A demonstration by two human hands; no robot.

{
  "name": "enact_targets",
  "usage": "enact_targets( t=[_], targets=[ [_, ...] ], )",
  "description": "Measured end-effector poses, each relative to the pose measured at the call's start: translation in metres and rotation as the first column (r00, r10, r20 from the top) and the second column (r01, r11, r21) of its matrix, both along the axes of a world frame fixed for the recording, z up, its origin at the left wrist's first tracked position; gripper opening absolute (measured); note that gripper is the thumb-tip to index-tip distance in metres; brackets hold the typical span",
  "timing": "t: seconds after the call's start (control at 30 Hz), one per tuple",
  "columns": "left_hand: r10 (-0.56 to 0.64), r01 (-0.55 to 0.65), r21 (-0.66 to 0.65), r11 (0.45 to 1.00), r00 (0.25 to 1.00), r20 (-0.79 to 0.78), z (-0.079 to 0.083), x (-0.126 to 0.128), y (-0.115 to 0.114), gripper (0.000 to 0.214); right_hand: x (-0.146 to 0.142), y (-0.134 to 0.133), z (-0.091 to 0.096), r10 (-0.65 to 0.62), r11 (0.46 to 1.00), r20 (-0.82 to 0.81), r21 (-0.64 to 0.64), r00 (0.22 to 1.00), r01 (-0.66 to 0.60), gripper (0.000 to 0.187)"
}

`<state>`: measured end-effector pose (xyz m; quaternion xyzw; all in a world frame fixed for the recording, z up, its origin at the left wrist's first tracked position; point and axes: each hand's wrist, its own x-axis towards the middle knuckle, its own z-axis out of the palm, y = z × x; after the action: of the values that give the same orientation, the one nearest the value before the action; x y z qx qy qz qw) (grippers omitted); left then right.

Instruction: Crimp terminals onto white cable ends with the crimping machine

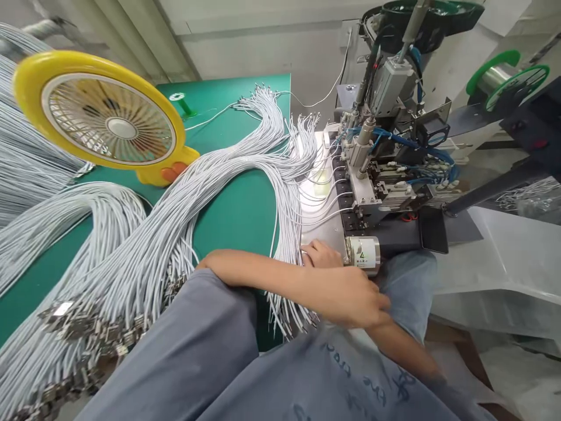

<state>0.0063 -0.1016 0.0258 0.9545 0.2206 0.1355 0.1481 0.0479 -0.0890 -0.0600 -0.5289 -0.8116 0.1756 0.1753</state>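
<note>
My left hand (357,297) lies across my right forearm (405,348), its fingers bent down over the far side and blurred. Beyond it, my right hand (323,255) rests on the metal plate (324,231), partly hidden by the left forearm. Its fingers are apart, and their tips touch the edge of a hanging bundle of white cables (287,228). I see nothing held in it. Several single cables run from the bundle across the plate into the black slotted block (346,207) of a machine. A labelled metal tin (363,254) stands just right of the right hand.
The machine (372,152) with cylinders and blue tubes rises at the right, beside a green wire spool (504,79). A yellow fan (105,111) stands at the left. Thick cable bundles (210,175) with metal connectors (96,327) cover much of the green table (236,216).
</note>
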Motion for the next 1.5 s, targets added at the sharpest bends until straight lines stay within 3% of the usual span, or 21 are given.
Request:
enact_targets(
  t=[0.03,0.1,0.17,0.4,0.67,0.9,1.0,1.17,1.27,1.5],
  targets=[
    [-0.187,0.186,0.028,0.982,0.982,0.006,0.000,-0.002,-0.004,0.013,0.001,0.001,0.004,0.019,0.999,0.015,-0.027,1.000,-0.019,0.027],
    [-0.533,0.532,0.102,0.840,0.846,-0.023,0.002,-0.006,-0.008,0.012,0.004,0.005,0.012,0.064,0.995,0.050,-0.074,0.997,-0.060,0.031],
    [-0.660,0.659,0.154,0.736,0.749,-0.051,0.004,-0.009,-0.010,0.013,0.005,0.009,0.017,0.087,0.992,0.081,-0.096,0.993,-0.079,0.035],
    [-0.638,0.636,0.202,0.744,0.767,-0.064,0.005,-0.010,-0.012,0.017,0.005,0.025,0.023,0.166,0.984,0.193,-0.100,0.967,-0.149,0.034],
    [-0.629,0.627,0.255,0.736,0.773,-0.083,0.004,-0.015,-0.019,0.017,0.023,0.045,0.027,0.472,0.881,0.095,-0.095,0.876,-0.464,0.028],
    [-0.616,0.619,0.244,0.747,0.782,-0.096,-0.004,-0.012,-0.006,0.018,0.018,0.045,0.029,0.368,0.920,0.039,-0.159,0.929,-0.358,0.030],
    [-0.531,0.550,0.270,0.790,0.835,-0.144,-0.019,-0.037,0.011,0.022,0.016,0.045,0.030,0.329,0.934,0.053,-0.167,0.943,-0.316,0.035],
    [-0.275,0.324,0.104,0.940,0.904,-0.326,-0.036,-0.111,0.023,0.035,0.014,0.048,0.030,0.328,0.936,0.080,-0.161,0.941,-0.312,0.046],
    [-0.199,0.245,0.072,0.967,0.900,-0.389,-0.031,-0.138,0.015,0.037,0.011,0.051,0.030,0.348,0.930,0.100,-0.162,0.932,-0.329,0.047],
    [-0.094,0.120,0.051,0.991,0.930,-0.356,-0.027,-0.162,-0.003,0.035,0.010,0.060,0.036,0.435,0.893,0.100,-0.180,0.895,-0.413,0.043]
  ],
)
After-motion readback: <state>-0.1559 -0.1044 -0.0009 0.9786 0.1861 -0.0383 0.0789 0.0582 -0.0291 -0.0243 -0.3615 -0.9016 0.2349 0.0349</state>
